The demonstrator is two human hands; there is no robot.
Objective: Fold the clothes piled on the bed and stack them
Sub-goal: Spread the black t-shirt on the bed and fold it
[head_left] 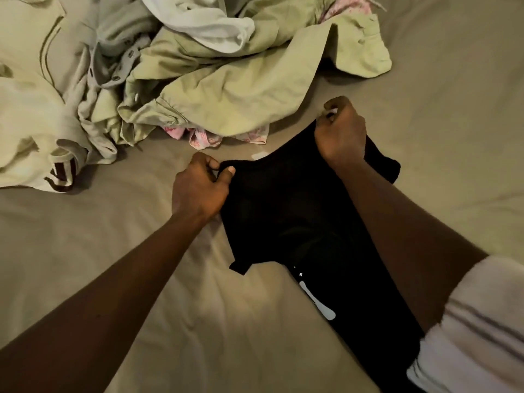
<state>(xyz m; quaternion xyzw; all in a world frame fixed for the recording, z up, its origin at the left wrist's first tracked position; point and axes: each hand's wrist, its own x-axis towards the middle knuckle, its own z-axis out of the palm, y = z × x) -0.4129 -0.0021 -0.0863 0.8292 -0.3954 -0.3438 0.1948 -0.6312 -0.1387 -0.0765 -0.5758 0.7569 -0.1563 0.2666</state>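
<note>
**Two hands holding up the top edge of a black garment on a bed**

I am looking down through the head camera at a bed covered by a tan sheet (85,251). A black garment (283,211) is lying in the centre-right of the view, running from the person's body out towards the middle of the bed. A pale elongated print (317,302) is showing on its near part.

The left hand (198,185) is pinching the garment's far left corner between thumb and curled fingers. The right hand (340,134) is gripping the far right corner, fingers curled tight around the cloth, and is sitting further from the person than the left hand. The top edge is sagging between the two hands. A white striped sleeve (476,321) is covering the right upper arm.

Beyond the hands, the unfolded pile (226,89) is sprawling across the far side of the bed, just apart from the black garment. In it I am seeing a pale green shirt, a white piece (204,21) on top, a grey buttoned piece (113,66) and pink floral cloth (204,137) peeking out underneath. A cream garment (34,123) with a dark striped cuff is lying at far left.
</note>
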